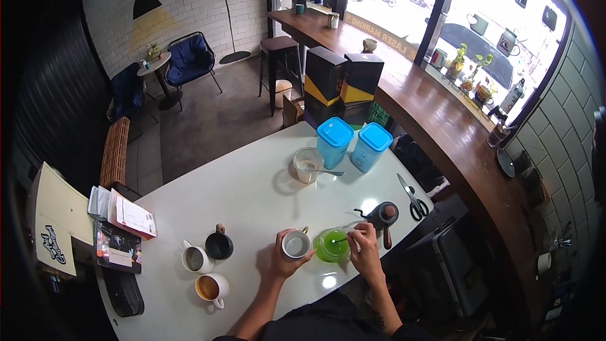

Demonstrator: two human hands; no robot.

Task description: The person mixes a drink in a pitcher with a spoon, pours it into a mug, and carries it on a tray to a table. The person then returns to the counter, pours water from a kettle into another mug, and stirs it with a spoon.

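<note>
My left hand (283,261) is wrapped round a white mug (296,244) with a gold-coloured handle; its inside looks pale. Just right of it stands a clear bowl-like container (332,254) of bright green liquid. Over that container's right side, my right hand (364,247) pinches a thin stirring utensil (339,240). The utensil's lower end is hidden in the liquid, so its exact kind does not show. Beyond my right hand is a dark gooseneck kettle (382,215) with a wooden handle.
Left on the white table (208,215) are a white mug (194,259), a black cup (219,245) and a mug with an orange-brown inside (207,287). Blue-lidded tubs (334,142), a clear container (307,167) with a spoon and scissors (413,199) stand or lie farther off.
</note>
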